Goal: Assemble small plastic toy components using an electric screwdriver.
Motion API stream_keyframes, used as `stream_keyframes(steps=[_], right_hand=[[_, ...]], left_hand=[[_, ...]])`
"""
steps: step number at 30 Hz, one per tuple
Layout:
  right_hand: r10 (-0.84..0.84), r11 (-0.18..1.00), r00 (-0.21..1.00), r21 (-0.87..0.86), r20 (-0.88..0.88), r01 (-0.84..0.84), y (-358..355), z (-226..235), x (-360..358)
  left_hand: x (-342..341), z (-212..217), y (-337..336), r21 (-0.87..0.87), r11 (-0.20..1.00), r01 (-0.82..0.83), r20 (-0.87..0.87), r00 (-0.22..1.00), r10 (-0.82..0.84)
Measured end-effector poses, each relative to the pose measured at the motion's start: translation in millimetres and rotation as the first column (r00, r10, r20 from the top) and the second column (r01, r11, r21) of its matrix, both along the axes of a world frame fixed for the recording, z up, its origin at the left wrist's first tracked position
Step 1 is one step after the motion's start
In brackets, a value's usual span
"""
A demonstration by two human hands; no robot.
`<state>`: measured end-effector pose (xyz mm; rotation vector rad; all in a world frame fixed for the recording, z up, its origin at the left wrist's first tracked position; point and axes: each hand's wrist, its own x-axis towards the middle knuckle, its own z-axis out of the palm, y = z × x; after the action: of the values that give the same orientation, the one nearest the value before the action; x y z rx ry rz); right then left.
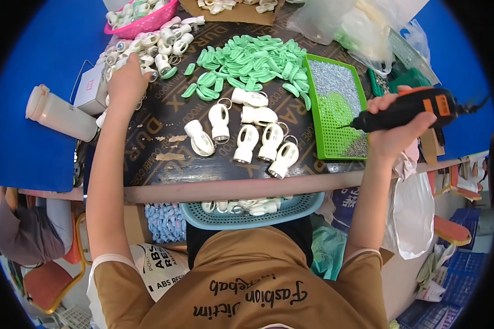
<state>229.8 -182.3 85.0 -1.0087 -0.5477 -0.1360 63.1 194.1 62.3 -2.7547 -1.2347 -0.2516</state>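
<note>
My left hand (128,83) reaches into a pile of small white keychain flashlights (167,44) at the far left. Its thumb and index finger are apart; the other fingers are partly hidden. In my right hand (398,127) is a black and orange electric screwdriver (411,108), its thin bit pointing left over a green tray (317,131). Small silvery screws (332,77) lie in that tray. Several white flashlights (247,143) with metal rings rest on the dark board before me. Behind them spreads a heap of light green oval plastic pieces (252,59).
A pink basket (153,24) of parts stands far left, near a white box (90,90) and a tilted whitish jar (60,115). Below the table edge (241,190), a blue-grey basket (252,219) holds white parts. Plastic bags (340,24) crowd the far right. Another person (33,230) sits at left.
</note>
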Motion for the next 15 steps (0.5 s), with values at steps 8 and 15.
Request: stream_keyframes(steps=[8, 15], right_hand=[[-0.001, 0.987, 0.993, -0.158, 0.116, 0.019, 23, -18, 5], [0.002, 0.995, 0.984, -0.095, 0.176, 0.015, 36, -23, 15]], left_hand=[[-6, -11, 26, 0.003, 0.987, 0.160, 0.124, 0.979, -0.160], [-42, 28, -43, -0.493, 0.765, 0.414, 0.690, 0.722, 0.054]])
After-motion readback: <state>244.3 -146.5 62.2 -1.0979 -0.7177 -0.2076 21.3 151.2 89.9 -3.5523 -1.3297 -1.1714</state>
